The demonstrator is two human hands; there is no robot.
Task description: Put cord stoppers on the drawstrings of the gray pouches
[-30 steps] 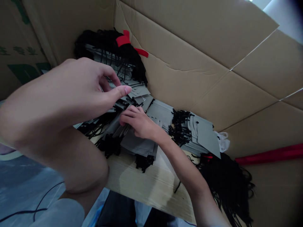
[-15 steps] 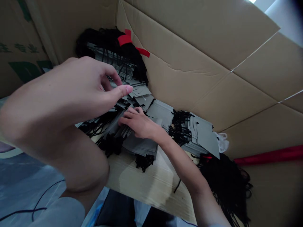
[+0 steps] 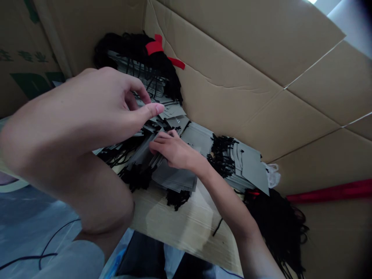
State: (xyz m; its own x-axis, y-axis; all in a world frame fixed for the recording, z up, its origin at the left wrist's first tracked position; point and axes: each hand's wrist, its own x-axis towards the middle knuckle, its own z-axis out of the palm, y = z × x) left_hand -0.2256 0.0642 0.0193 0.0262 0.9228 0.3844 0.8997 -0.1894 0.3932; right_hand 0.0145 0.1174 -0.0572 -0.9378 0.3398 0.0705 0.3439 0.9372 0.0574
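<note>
My left hand (image 3: 116, 102) is raised above the left part of the board, its thumb stretched out and apart from the curled fingers, with nothing visible between them. My right hand (image 3: 176, 151) is on a row of grey tags (image 3: 139, 153) with black cords, its fingers curled over their upper edges. The exact grip of the fingertips is hidden. Below that hand a flat pile of grey tags (image 3: 174, 178) lies with its black cord ends (image 3: 177, 198) toward me. More grey tags (image 3: 174, 112) are spread out just past the thumb of my left hand.
A tied bundle of tags and black cords (image 3: 165, 71) with a red strip (image 3: 154, 47) stands at the back. To the right are stacked grey tags (image 3: 254, 166) and a heap of black cords (image 3: 276, 228). Cardboard walls (image 3: 221, 77) enclose the pale board (image 3: 180, 228).
My right hand has shifted slightly to the right along the tags, its fingers drawn in closer. The flat pile beneath it has moved a little to the right. My left hand stays nearly still.
</note>
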